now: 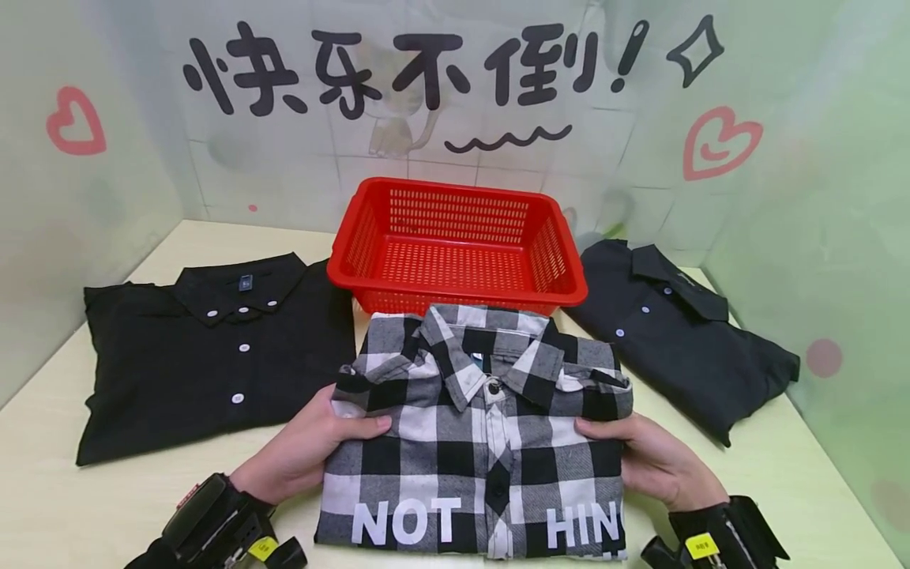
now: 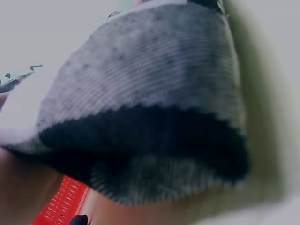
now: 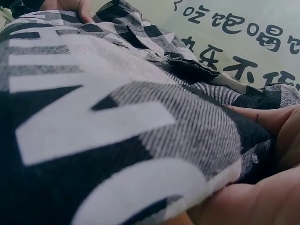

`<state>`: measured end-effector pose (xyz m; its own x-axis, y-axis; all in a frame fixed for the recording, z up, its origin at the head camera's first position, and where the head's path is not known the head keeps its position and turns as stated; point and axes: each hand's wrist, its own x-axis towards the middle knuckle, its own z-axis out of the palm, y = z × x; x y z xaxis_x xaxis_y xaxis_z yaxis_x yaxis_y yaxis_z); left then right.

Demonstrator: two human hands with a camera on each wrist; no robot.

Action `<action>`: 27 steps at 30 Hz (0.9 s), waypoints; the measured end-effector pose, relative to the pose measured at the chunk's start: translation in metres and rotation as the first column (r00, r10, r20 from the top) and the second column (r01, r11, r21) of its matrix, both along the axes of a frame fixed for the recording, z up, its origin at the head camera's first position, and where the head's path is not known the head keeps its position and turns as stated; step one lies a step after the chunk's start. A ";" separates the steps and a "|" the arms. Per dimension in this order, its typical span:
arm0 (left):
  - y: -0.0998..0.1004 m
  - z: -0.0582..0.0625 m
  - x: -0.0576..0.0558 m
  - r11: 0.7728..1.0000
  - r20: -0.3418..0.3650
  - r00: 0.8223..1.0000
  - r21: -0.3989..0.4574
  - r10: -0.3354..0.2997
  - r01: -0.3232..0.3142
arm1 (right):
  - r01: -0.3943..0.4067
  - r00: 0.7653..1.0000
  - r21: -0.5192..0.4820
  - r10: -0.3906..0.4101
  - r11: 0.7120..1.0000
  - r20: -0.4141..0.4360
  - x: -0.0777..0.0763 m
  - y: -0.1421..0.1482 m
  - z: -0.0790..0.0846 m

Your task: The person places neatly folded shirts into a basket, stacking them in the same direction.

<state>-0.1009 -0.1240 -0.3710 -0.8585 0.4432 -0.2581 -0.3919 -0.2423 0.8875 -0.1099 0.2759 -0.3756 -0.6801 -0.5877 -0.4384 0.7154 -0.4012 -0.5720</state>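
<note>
A folded black, grey and white checked shirt is in the middle of the head view, collar away from me, with white printed letters near its front edge. My left hand grips its left side, thumb on top and fingers underneath. On the opposite side my right hand holds the shirt the same way; the right wrist view shows the cloth pinched between thumb and fingers. A blurred close-up of the shirt's folded side fills much of the left wrist view. Most fingertips are hidden beneath the cloth.
Directly behind the shirt stands a red perforated plastic basket with nothing in it. A folded black shirt lies on the table at left. Another dark folded shirt lies at an angle on the right. Printed translucent walls enclose the table.
</note>
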 end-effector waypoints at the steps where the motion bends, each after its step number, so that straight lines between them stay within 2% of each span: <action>1: 0.000 0.000 0.001 1.000 -0.005 1.000 0.003 0.002 -0.002 | 0.004 1.000 0.002 -0.004 1.000 -0.003 0.000 0.000 0.000; 12: -0.003 0.004 0.004 0.999 -0.051 0.998 -0.016 0.035 -0.035 | 0.024 0.999 -0.018 -0.025 1.000 -0.046 0.002 -0.003 0.001; 27: -0.004 0.018 0.003 0.997 -0.134 0.989 -0.038 0.058 -0.064 | 0.034 0.989 0.013 -0.032 0.999 -0.146 0.001 0.003 0.020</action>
